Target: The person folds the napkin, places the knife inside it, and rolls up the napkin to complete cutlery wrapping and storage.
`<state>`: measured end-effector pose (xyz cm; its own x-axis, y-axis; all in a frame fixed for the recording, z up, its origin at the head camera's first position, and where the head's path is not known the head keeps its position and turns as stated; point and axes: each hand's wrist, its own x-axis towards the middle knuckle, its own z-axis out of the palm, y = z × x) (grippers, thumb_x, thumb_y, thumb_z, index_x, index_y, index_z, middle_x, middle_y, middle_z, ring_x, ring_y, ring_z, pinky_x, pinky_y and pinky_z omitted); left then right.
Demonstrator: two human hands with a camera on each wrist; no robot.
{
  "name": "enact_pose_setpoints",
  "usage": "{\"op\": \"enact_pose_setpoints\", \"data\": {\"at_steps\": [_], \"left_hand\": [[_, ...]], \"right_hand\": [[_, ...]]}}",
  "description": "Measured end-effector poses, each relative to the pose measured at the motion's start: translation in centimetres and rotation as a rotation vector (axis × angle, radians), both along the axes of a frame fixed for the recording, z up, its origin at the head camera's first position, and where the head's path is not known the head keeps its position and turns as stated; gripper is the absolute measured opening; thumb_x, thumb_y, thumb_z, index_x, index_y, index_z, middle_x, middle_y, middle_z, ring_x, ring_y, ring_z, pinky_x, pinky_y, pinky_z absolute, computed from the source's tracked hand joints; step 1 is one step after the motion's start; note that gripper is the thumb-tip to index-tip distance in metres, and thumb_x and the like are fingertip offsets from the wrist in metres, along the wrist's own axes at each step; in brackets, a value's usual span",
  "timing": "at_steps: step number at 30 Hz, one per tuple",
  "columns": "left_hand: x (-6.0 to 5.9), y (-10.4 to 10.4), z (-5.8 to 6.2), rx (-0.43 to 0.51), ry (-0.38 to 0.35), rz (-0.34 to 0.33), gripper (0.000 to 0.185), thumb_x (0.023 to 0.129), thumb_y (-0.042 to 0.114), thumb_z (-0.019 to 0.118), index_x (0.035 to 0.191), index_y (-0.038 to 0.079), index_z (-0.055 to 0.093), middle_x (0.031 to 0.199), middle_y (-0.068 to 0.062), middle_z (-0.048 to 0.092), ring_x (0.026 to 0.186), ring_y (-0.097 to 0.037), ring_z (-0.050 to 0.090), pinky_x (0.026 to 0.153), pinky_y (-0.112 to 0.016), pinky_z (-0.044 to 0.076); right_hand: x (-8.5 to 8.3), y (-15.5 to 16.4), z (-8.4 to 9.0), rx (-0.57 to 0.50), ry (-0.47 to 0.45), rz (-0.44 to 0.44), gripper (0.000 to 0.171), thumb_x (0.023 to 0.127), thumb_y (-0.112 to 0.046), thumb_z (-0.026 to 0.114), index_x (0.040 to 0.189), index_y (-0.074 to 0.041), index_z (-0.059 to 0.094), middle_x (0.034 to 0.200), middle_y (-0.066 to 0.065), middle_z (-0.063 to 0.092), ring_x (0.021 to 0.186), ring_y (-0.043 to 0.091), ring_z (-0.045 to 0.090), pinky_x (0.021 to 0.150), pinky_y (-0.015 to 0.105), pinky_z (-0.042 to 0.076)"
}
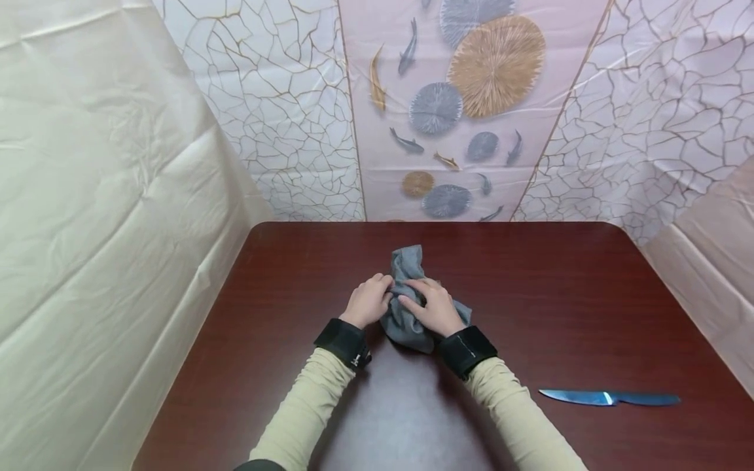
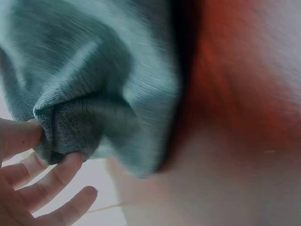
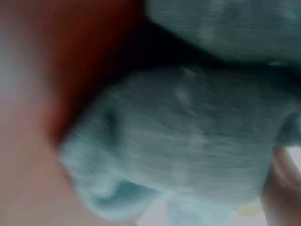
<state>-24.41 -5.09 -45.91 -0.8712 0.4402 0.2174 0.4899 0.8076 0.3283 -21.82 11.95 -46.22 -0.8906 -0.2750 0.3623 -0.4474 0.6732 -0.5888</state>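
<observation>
Head view: cloth [image 1: 406, 330], grey; likely light, soft, non-slip. Left hand [image 1: 369, 301] at 9 o'clock, pinching it; right hand [image 1: 437, 311] at 3 o'clock, grip unclear. Best hold: opposite edges.

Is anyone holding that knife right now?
No, the knife lies apart on the table, while the left hand and right hand are both on the grey cloth.
</observation>
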Motion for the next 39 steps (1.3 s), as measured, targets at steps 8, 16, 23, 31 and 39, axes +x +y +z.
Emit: {"op": "enact_pose_setpoints", "data": {"at_steps": [8, 16, 23, 31, 39], "left_hand": [[-1.0, -1.4, -2.3, -0.021, -0.175, -0.055, 0.024, 0.087, 0.009, 0.057, 0.111, 0.006, 0.056, 0.099, -0.008, 0.055, 0.088, -0.023, 0.056, 0.072, -0.035, 0.046], [0.6, -3.7, -1.5, 0.019, -0.16, -0.004, 0.018, 0.081, 0.005, 0.058, 0.098, 0.001, 0.061, 0.093, -0.01, 0.057, 0.082, -0.025, 0.056, 0.07, -0.038, 0.046], [1.2, -3.1, -3.0, -0.152, -0.205, -0.186, 0.039, 0.091, 0.011, 0.051, 0.126, -0.004, 0.05, 0.132, -0.018, 0.045, 0.122, -0.031, 0.041, 0.096, -0.041, 0.036], [1.4, -2.8, -3.3, -0.299, -0.252, -0.111, 0.038, 0.092, 0.018, 0.051, 0.128, 0.007, 0.052, 0.137, -0.007, 0.044, 0.127, -0.027, 0.035, 0.094, -0.056, 0.032], [0.3, -4.3, -3.9, -0.259, -0.231, -0.033, 0.036, 0.091, 0.018, 0.052, 0.126, 0.008, 0.055, 0.135, -0.003, 0.046, 0.125, -0.031, 0.037, 0.093, -0.058, 0.032]], "right_hand": [[-0.6, 3.7, -0.8, -0.211, 0.074, -0.121, 0.028, 0.088, -0.01, 0.058, 0.112, 0.005, 0.06, 0.095, 0.017, 0.061, 0.082, 0.029, 0.06, 0.069, 0.039, 0.048], [-1.2, 8.8, -0.2, 0.094, -0.14, -0.155, 0.028, 0.087, -0.003, 0.055, 0.113, 0.007, 0.058, 0.108, 0.025, 0.058, 0.097, 0.039, 0.054, 0.079, 0.048, 0.042], [-1.3, 9.9, -2.9, 0.275, -0.253, -0.078, 0.034, 0.084, -0.006, 0.061, 0.117, 0.004, 0.059, 0.113, 0.023, 0.058, 0.104, 0.039, 0.053, 0.084, 0.049, 0.042], [-1.0, 9.9, -4.6, 0.369, -0.067, -0.165, 0.02, 0.076, -0.006, 0.07, 0.095, -0.001, 0.069, 0.094, 0.016, 0.064, 0.086, 0.036, 0.058, 0.071, 0.047, 0.047], [-0.7, 11.6, -4.2, 0.362, -0.144, -0.272, 0.014, 0.077, -0.005, 0.066, 0.09, -0.004, 0.069, 0.085, 0.018, 0.063, 0.07, 0.036, 0.058, 0.059, 0.05, 0.046]]}}
